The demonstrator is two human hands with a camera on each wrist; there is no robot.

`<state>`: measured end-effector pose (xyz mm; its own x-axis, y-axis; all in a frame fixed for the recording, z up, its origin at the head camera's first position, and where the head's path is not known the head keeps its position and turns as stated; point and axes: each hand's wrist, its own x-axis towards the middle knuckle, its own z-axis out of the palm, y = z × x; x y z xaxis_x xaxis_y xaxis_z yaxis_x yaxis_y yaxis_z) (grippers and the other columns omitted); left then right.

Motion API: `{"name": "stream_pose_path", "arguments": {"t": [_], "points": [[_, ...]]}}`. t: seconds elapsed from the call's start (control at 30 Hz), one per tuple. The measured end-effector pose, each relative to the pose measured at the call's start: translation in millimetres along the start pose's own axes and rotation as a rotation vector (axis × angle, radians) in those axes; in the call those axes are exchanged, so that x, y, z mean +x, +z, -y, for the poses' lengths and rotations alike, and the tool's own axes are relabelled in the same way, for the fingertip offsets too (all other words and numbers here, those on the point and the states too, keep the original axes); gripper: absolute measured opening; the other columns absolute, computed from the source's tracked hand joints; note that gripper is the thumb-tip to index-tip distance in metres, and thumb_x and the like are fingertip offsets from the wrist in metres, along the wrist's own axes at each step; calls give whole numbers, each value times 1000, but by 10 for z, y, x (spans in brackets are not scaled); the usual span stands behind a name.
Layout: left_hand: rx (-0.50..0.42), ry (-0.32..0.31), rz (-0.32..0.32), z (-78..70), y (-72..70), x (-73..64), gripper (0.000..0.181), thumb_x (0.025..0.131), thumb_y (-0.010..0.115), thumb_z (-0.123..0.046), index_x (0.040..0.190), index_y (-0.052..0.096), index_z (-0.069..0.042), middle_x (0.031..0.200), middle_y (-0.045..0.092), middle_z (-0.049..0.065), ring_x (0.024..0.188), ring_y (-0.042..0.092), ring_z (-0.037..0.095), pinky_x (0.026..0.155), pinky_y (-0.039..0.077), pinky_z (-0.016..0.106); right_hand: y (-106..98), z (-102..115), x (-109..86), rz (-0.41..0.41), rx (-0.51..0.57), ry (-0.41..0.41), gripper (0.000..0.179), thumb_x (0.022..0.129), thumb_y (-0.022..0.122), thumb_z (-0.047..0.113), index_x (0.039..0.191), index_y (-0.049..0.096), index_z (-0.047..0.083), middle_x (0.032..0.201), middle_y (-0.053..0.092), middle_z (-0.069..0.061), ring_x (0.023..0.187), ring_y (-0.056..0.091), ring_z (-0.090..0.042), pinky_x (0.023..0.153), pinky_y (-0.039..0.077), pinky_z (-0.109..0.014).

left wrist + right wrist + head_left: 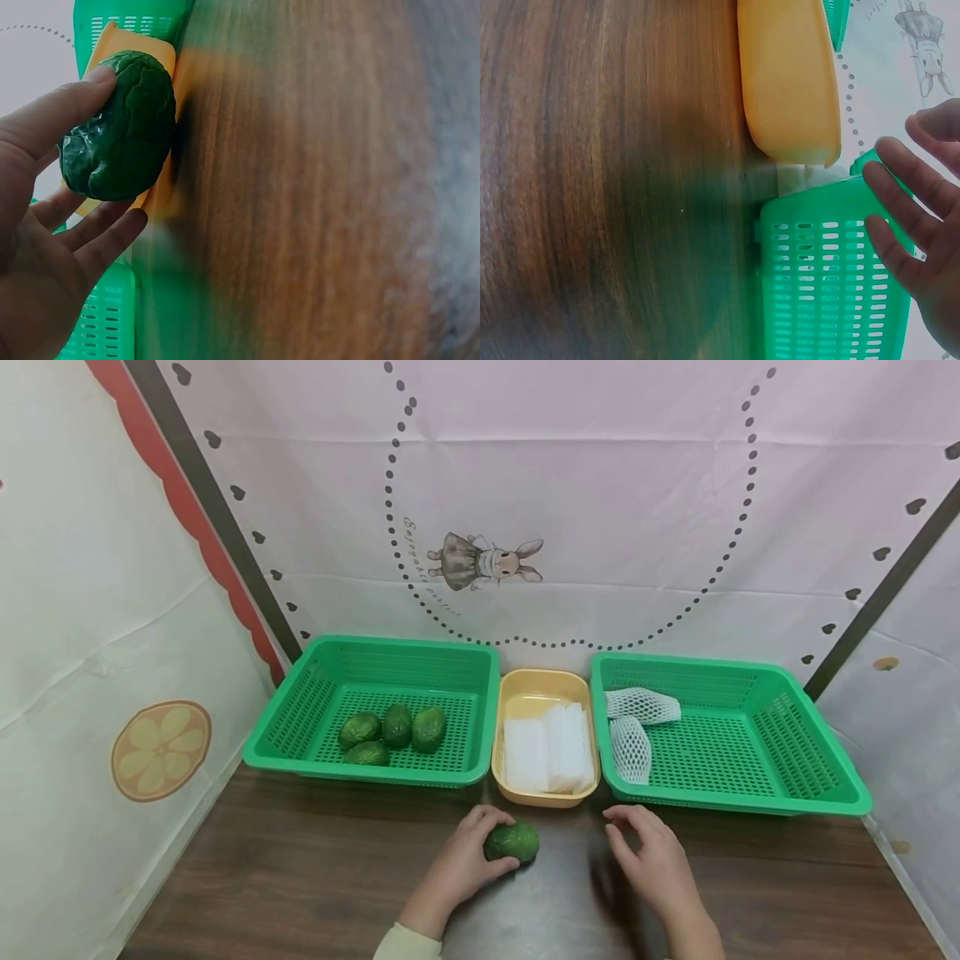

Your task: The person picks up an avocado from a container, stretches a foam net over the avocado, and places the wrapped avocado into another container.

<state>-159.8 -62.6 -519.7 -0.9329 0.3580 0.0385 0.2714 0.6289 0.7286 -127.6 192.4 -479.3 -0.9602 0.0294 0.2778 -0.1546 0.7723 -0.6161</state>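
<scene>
Between the thumb and fingers of my left hand [467, 858] is a dark green avocado [513, 842] with wrinkled, glossy skin. The left wrist view shows the thumb pressed on one side of this avocado [124, 127], with the fingers under its other end. My right hand [654, 858] hovers over the table to the right, fingers relaxed and holding nothing. Its spread fingers also show in the right wrist view, near the green basket wall [832, 285]. In front of both hands, a yellow tray [517, 797] holds a stack of white foam nets [551, 747].
At the left, a green basket [375, 774] contains several avocados [397, 727]. Another green basket [738, 802] stands at the right, with two bulging white foam nets [632, 752] at its left end. Behind them rises a printed cloth wall [600, 527]. The table [300, 860] is dark wood.
</scene>
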Motion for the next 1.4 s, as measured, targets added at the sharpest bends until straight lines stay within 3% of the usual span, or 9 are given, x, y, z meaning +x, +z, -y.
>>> {"name": "stream_pose_path", "arguments": {"t": [0.47,0.7,0.97,1.1,1.23,1.4], "points": [[68,36,34,17,22,-16,71,67,83,-22,129,49,-20,119,48,5,110,45,28,87,41,49,-2,25,-10,20,62,48,15,87,64,10,101,65,13,96,61,3,88,58,-16,73,48,-43],[79,60,41,15,0,-44,66,68,82,-22,127,51,-20,120,50,4,110,45,26,90,37,50,5,39,-4,28,75,56,15,88,63,11,102,65,14,97,61,3,89,58,-16,73,48,-43],[115,28,-1,10,20,-15,62,68,82,-27,123,54,-18,114,51,4,106,46,26,89,36,49,13,124,92,32,98,30,14,87,65,12,101,65,15,95,62,3,88,57,-12,74,49,-40],[112,22,5,9,16,-15,67,67,83,-28,125,52,-18,116,51,6,108,45,28,89,36,51,-18,277,262,63,107,-19,13,87,64,12,100,66,13,92,62,2,85,57,-11,73,49,-38],[103,35,-11,3,-1,-26,69,66,84,-28,126,52,-17,117,51,6,109,45,28,90,36,50,-36,484,560,105,85,-118,13,88,63,12,101,65,10,91,62,0,83,57,-14,72,49,-37],[112,47,-20,-14,-26,-48,71,64,84,-29,126,52,-16,116,51,5,107,46,27,89,38,48,145,632,1011,288,-55,-199,21,89,62,17,108,64,10,105,62,-3,99,58,-20,86,46,-39]]}}
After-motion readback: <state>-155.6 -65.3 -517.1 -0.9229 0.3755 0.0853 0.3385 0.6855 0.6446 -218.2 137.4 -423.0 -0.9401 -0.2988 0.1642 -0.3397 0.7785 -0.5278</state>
